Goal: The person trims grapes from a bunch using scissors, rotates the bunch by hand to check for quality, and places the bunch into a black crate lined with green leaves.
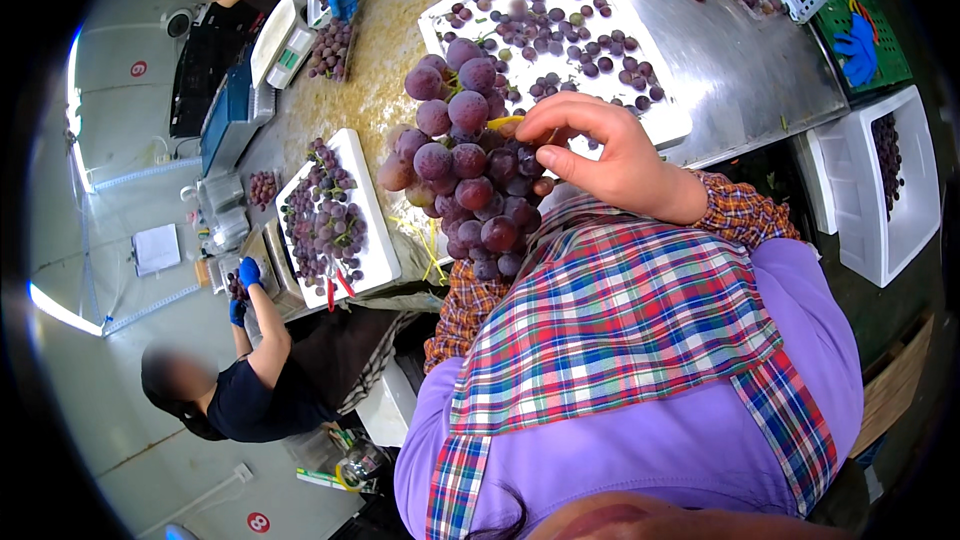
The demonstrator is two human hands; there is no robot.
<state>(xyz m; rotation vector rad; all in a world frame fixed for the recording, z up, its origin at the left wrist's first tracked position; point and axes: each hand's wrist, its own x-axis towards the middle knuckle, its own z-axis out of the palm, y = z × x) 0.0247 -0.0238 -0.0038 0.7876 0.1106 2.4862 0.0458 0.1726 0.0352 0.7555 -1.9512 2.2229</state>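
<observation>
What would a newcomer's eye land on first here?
The bunch of purple grapes in the centre, large and close, with the right hand at its right side. Next, beyond it, the white tray strewn with loose grapes, then the bright plaid apron below.

Clothing of the worker, seen from above. The purple top (620,440) is plain and covers the shoulders and upper arms. Over it lies a plaid apron (600,320) in red, blue, white and green, with two broad matching straps (785,420) running over the shoulders. Checked sleeves (745,210) in orange and dark blue, creased into soft folds, cover the forearms. The right hand (610,155) is bare.
</observation>
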